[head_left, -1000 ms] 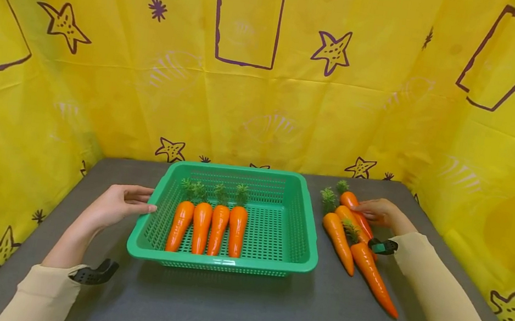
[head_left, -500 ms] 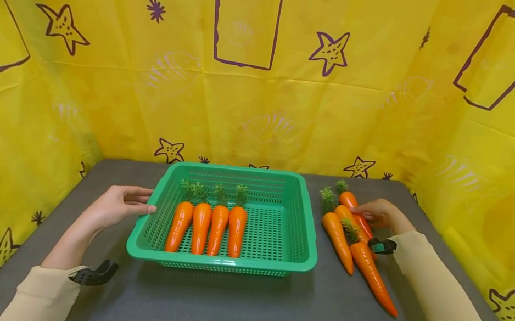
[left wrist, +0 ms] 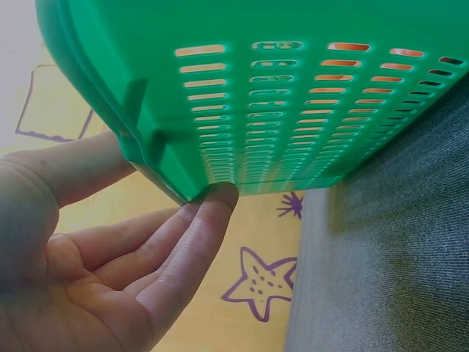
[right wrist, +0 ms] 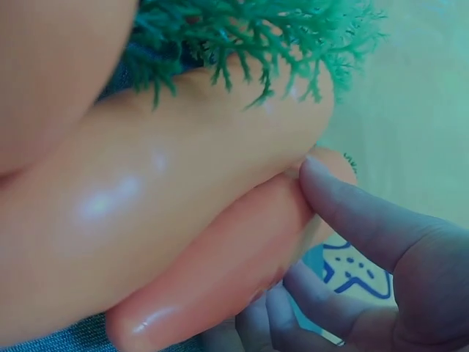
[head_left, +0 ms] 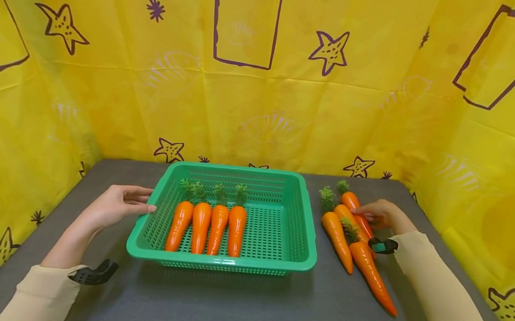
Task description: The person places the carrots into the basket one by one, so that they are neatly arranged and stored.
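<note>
My left hand (head_left: pixel 115 208) holds the left rim of a green plastic basket (head_left: pixel 222 264), thumb over the edge and fingers beneath, as the left wrist view (left wrist: pixel 139 249) also shows. Several orange carrots (head_left: pixel 200 227) with green tops lie side by side in its left and middle part. To the right of the basket, my right hand (head_left: pixel 381 213) pinches the farthest, reddish carrot (head_left: pixel 349 199) of a small pile. In the right wrist view, thumb and fingers (right wrist: pixel 352 213) lie around that carrot (right wrist: pixel 227 257); a lighter carrot (right wrist: pixel 183 161) rests against it.
Other loose carrots (head_left: pixel 338 239) lie close to the right hand, the nearest one (head_left: pixel 375 278) pointing toward the front right. The dark grey tabletop (head_left: pixel 239 313) carries everything. Yellow patterned cloth (head_left: pixel 264 117) encloses the back and both sides.
The carrot in my right hand has shifted very slightly to the right. Left hand, basket and the other carrots look the same.
</note>
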The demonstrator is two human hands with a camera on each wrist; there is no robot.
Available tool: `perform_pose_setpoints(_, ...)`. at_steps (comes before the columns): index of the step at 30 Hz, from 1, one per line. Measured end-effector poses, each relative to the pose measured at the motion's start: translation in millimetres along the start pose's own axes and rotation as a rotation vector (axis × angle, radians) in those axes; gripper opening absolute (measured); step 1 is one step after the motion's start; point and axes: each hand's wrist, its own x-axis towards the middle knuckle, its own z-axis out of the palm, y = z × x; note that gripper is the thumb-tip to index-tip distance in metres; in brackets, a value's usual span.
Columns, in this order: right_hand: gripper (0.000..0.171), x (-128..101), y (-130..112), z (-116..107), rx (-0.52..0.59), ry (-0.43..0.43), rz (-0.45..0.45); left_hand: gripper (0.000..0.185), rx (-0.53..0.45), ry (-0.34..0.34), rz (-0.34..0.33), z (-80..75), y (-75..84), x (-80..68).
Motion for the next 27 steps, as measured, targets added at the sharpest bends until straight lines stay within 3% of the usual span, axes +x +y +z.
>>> perform_pose_setpoints(20, 0.092, -16.8, 0.4, -12.3, 0.009, -0.036, -0.036, 0.074, -0.005, -0.004, -0.001, 0.3, 0.6, -0.7)
perform_pose_setpoints(27, 0.079, -28.5, -2.3, -17.0, -0.002, -0.017, -0.053, 0.074, -0.005, -0.005, -0.002, 0.0, 0.2, -1.0)
